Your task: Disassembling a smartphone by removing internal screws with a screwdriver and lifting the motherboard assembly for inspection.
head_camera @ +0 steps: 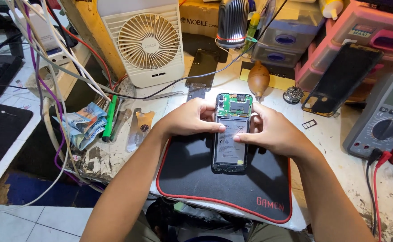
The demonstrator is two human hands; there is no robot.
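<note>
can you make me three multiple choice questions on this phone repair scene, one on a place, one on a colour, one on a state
1. Where does the opened phone lie?
A. on the black mat
B. on the keyboard
C. on top of the fan

2. What colour is the mat's edge trim?
A. blue
B. red
C. yellow

3. In what state is the phone?
A. back cover on
B. wrapped in a box
C. back off, battery and circuit board showing

Answers:
1 A, the phone rests on the mat between the left hand and the right hand.
2 B, a red line runs round the mat's rim.
3 C, the green board and the battery are bare.
</note>
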